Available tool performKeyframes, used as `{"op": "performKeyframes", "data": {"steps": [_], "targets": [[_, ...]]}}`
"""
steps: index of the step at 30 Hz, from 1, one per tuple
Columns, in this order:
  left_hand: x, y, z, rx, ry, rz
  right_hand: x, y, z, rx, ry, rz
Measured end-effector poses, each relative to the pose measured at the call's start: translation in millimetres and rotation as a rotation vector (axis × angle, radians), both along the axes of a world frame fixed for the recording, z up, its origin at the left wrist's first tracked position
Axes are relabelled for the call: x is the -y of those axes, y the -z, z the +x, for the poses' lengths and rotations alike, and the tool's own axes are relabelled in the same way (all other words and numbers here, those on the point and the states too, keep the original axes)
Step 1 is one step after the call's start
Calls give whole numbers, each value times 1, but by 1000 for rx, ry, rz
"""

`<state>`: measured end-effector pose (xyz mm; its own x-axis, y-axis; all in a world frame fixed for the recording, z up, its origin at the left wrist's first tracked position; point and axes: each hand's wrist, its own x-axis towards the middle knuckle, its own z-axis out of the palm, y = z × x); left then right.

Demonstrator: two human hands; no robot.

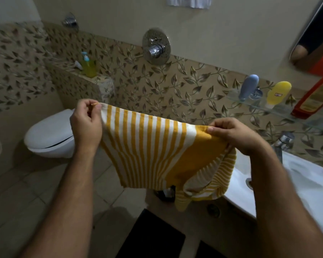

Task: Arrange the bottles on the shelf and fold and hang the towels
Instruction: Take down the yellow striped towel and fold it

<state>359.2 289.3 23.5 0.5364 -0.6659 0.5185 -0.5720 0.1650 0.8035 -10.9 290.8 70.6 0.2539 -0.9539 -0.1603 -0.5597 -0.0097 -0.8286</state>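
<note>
A yellow and white striped towel [153,151] hangs spread in the air in front of me. My left hand [86,125] pinches its upper left corner. My right hand [235,135] pinches the upper edge at the right, where the cloth bunches and droops below my wrist. On the glass shelf [280,108] at the right stand a blue-grey bottle [248,86], a yellow bottle [278,94] and a red-orange bottle [315,95]. A white towel [189,1] hangs at the top edge of the view.
A white toilet [48,136] is at the left. A green pump bottle [89,65] sits on a tiled ledge. A chrome shower valve [156,46] is on the wall. The white basin [296,183] with its tap [282,144] lies at the right, under a mirror [313,34]. A dark mat [149,237] covers the floor.
</note>
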Motion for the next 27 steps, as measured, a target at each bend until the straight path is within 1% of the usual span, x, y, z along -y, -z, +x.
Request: {"op": "performKeyframes", "data": {"steps": [1,2,4,5,6,9,13,15,19,21,24,27], "targets": [[4,-2,-1,-6,-3,11,4,-2,3,-20,15,-18],[9,-4,-6,-5,-21,23,12,1,9,-94,105,-88],[16,-5,-24,12,-83,66,31,14,31,-313,448,-319],[18,-5,-35,10,-117,85,36,19,45,-378,556,-366],[18,-6,-46,0,-136,93,40,24,58,-385,585,-367],[14,-8,-74,-16,-115,109,46,28,78,-310,537,-325],[7,-9,-88,-9,-34,113,40,21,85,-216,462,-405],[4,-8,-92,-21,79,149,38,21,86,-193,425,-429],[0,2,-103,14,279,295,32,28,89,-193,352,-442],[0,10,-110,-5,395,364,28,34,91,-186,288,-456],[2,20,-122,82,542,437,20,40,92,-194,153,-477],[5,21,-129,144,623,465,14,43,88,-194,34,-477]]}}
